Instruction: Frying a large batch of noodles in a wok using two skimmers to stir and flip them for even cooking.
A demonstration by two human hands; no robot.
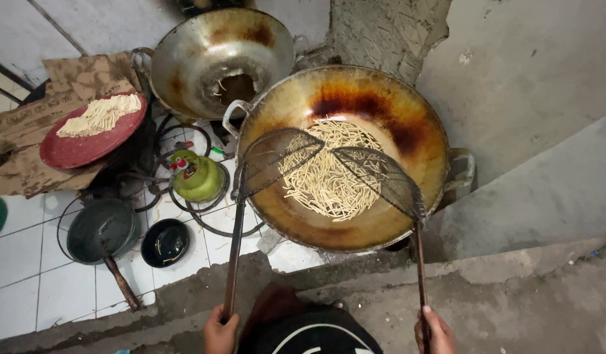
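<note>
L hand (220, 331) at bottom edge, closed around the long handle of a mesh skimmer (277, 158); R hand (434, 331) likewise gripping handle of a 2nd mesh skimmer (375, 177). Both skimmer heads are tilted over the big wok (421, 131), L one above the wok's near-left rim, R one above its near-right side, tips almost meeting mid-wok. In the wok: pale noodle sticks (326, 177) frying in oil, lying at the centre & between the 2 meshes; dark brown burn stain on the far wall. Wok sits at the edge of a concrete ledge (513, 288). A smaller, nearly empty wok (221, 56) is just beside it at the far left, rims close. On the white tile floor (21, 262) to the left: green gas cylinder (198, 177) w/ hoses near the big wok, small black bowl (164, 242), grey pot w/ ladle (101, 229), and a red tray of raw noodle sticks (93, 128) on cardboard (27, 170) at the far-left corner.
</note>
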